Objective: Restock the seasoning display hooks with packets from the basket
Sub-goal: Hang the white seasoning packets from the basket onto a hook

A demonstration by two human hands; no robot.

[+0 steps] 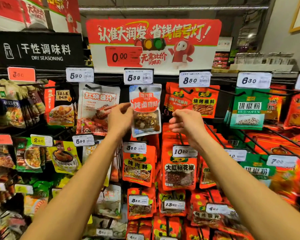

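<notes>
A clear seasoning packet with a red label [145, 110] hangs on a hook under the 5.89 price tag [138, 77]. My left hand [119, 118] reaches up to it, and its thumb and fingertips pinch the packet's left edge. My right hand [185, 122] hovers just right of the packet, apart from it, with loosely curled fingers that hold nothing. The basket is not in view.
Hooks full of packets crowd the display: a white braising-sauce packet [97, 108] on the left, red packets [192, 101] on the right, green pepper-powder packets [248, 108] further right. Bare black hook rods [223, 135] jut out at the right. A red promotion sign [153, 44] hangs above.
</notes>
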